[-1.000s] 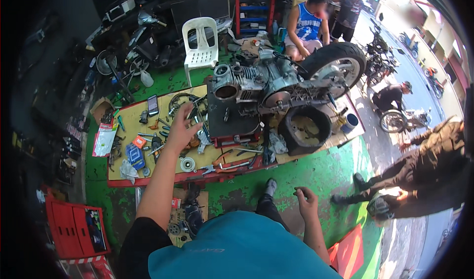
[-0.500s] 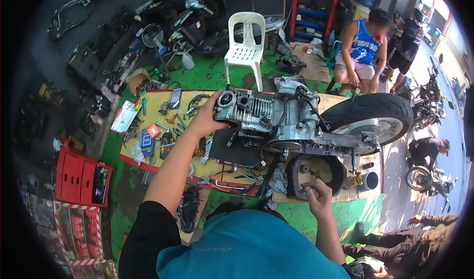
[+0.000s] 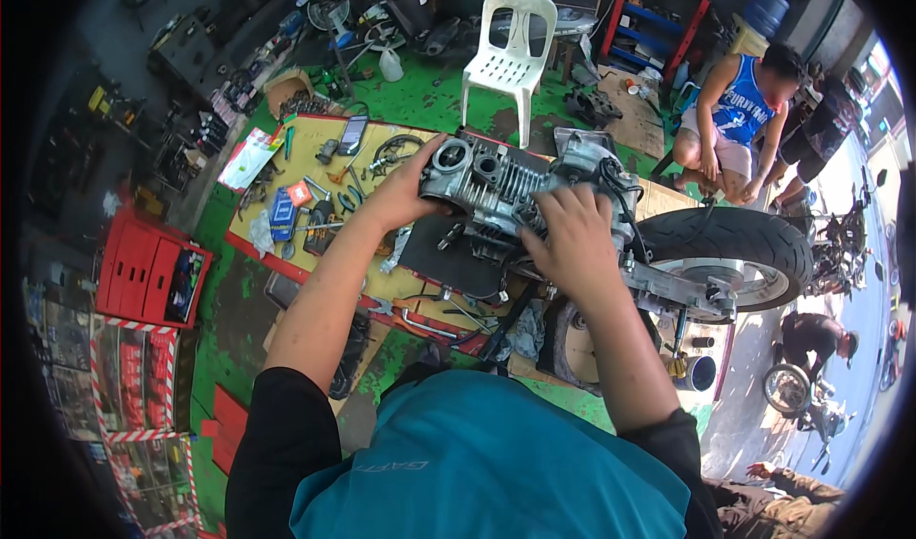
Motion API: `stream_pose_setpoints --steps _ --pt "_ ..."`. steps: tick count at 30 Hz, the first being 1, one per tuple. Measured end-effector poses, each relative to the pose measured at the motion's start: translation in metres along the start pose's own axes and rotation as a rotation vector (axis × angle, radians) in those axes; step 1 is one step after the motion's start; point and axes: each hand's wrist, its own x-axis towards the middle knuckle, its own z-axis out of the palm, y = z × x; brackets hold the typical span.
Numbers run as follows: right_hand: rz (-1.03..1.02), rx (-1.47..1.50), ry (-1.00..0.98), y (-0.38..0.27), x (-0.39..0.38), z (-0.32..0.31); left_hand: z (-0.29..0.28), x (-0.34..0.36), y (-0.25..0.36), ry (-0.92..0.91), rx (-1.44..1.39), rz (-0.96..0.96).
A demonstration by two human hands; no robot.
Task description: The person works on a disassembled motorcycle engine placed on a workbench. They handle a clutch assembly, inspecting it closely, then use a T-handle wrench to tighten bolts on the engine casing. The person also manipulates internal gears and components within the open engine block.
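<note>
A dirty silver engine assembly (image 3: pixel 506 181) with a cylinder, a round open port and a wheel (image 3: pixel 706 234) lies across a black stand (image 3: pixel 429 253) on the cluttered yellow workbench (image 3: pixel 253 210). My left hand (image 3: pixel 401 194) is wrapped round the engine’s left end, beside the port, with some fingertips hidden. My right hand (image 3: pixel 572 238) lies on the engine right of the finned cylinder, its fingers apart and slightly bent. Beneath the engine, a dark tub (image 3: pixel 568 348) is partly hidden by my right forearm. Loose tools, a phone (image 3: pixel 353 134) and a blue case (image 3: pixel 281 213) lie leftward.
A white plastic chair (image 3: pixel 506 91) stands behind the bench. A person in a blue jersey (image 3: pixel 739 100) sits at the back right; another person (image 3: pixel 816 343) crouches by a motorcycle wheel (image 3: pixel 787 391). A red tool cabinet (image 3: pixel 134 267) stands left. A third person’s arm (image 3: pixel 792 487) shows lower right.
My left hand reached the engine’s left end and took hold. My right hand moved up from low over the floor and tub onto the engine. The view has shifted.
</note>
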Motion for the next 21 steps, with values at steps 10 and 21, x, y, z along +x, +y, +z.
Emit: stream_pose_setpoints --steps 10,21 --pt "-0.031 0.092 -0.354 0.022 0.019 0.011 0.063 -0.218 -0.073 0.461 -0.164 -0.223" --pt "-0.073 0.143 -0.276 0.023 0.018 0.009 0.183 -0.540 -0.122 0.539 -0.098 -0.946"
